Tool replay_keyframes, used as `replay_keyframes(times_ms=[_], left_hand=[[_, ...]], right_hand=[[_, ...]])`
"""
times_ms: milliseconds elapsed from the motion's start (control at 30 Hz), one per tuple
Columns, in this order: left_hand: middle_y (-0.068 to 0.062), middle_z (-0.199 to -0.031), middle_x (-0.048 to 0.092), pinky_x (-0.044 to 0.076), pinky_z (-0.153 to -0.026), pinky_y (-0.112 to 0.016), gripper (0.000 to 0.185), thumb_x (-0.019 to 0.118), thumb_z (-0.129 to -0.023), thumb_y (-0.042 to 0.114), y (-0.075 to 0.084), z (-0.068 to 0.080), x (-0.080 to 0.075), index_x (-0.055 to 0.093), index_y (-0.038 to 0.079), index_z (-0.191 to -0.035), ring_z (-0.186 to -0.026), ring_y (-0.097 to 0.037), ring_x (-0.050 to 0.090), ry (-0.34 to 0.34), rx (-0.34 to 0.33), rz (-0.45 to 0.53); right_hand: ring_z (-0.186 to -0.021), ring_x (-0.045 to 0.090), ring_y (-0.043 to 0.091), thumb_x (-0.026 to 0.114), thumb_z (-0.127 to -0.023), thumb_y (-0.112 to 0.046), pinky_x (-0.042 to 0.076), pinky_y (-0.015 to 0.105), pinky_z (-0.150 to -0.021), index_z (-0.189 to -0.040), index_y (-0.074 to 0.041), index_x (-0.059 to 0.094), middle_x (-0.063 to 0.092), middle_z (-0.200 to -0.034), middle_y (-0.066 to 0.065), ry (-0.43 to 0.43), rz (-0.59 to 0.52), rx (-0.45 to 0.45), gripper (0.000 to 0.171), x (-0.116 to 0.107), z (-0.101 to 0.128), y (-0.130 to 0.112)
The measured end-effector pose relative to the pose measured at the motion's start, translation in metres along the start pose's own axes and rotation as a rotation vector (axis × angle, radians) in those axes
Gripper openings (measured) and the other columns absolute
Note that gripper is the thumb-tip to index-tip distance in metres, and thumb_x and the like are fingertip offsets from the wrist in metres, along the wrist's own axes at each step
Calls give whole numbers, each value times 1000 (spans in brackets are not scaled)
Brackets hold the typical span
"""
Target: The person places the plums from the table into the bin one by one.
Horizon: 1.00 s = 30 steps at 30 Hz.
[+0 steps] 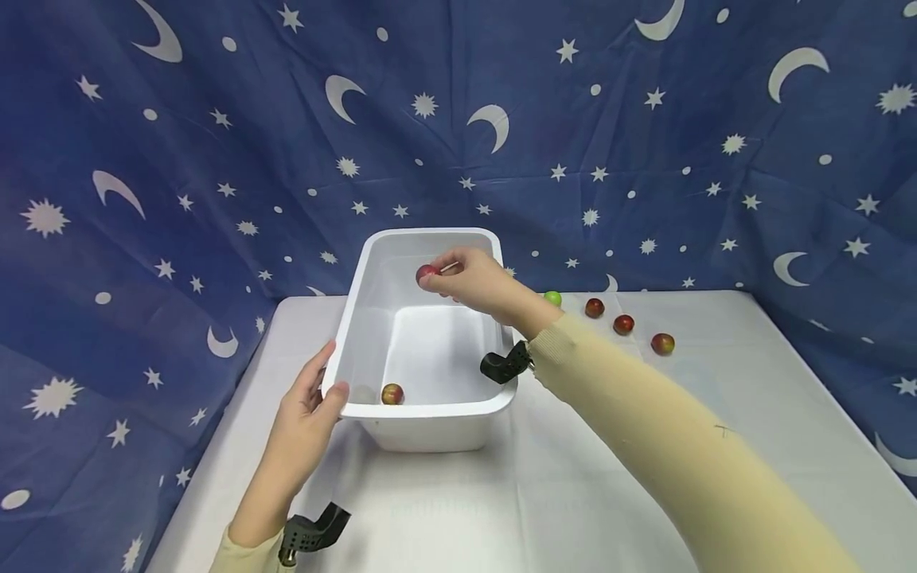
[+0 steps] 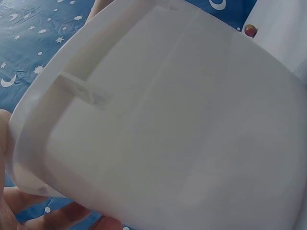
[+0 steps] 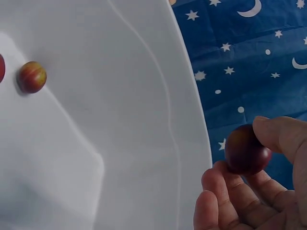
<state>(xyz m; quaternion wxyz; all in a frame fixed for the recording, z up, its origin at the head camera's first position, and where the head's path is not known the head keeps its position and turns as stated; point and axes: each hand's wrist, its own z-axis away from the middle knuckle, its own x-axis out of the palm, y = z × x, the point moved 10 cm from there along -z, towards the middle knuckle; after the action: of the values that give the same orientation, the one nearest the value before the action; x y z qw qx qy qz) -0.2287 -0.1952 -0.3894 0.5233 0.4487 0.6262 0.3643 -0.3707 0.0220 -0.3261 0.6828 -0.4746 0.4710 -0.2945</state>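
Observation:
My right hand (image 1: pixel 473 280) pinches a dark red plum (image 3: pixel 244 151) between thumb and fingertips, above the far part of a white plastic tub (image 1: pixel 430 410). At the tub's near left corner, my left hand (image 1: pixel 304 410) grips the rim, thumb on top and fingers around the outside. A red-yellow plum (image 1: pixel 392 394) lies inside on the tub floor, by the near wall. In the right wrist view, a striped plum (image 3: pixel 32 77) rests in the tub, and part of a red one (image 3: pixel 1 68) shows at the frame's left edge.
On the white-covered table (image 1: pixel 595 477), right of the tub, lie a green fruit (image 1: pixel 552 298) and red plums, including a middle one (image 1: pixel 623 325) and a nearer one (image 1: pixel 662 344). A blue cloth with moons and stars (image 1: pixel 430 143) hangs behind the table.

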Motion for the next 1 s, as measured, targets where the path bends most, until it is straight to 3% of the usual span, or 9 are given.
replay_keyframes(times_ms=[367, 1000], left_hand=[[-10, -151, 35, 41, -94, -23, 55, 49, -101, 14, 6, 0, 1, 31, 21, -153, -132, -30, 39, -2, 11, 13], [-8, -151, 36, 41, -93, -20, 55, 50, -101, 17, 0, 2, -1, 31, 22, -153, -131, -27, 40, 7, -10, 6]], right_hand=[[-95, 59, 21, 74, -85, -28, 48, 37, -84, -103, -10, 64, 65, -99, 6, -32, 141, -5, 27, 19, -3, 10], [-98, 58, 21, 72, -88, -29, 46, 40, -88, -102, -9, 63, 65, -99, 5, -63, 167, 53, 25, 29, -6, 19]])
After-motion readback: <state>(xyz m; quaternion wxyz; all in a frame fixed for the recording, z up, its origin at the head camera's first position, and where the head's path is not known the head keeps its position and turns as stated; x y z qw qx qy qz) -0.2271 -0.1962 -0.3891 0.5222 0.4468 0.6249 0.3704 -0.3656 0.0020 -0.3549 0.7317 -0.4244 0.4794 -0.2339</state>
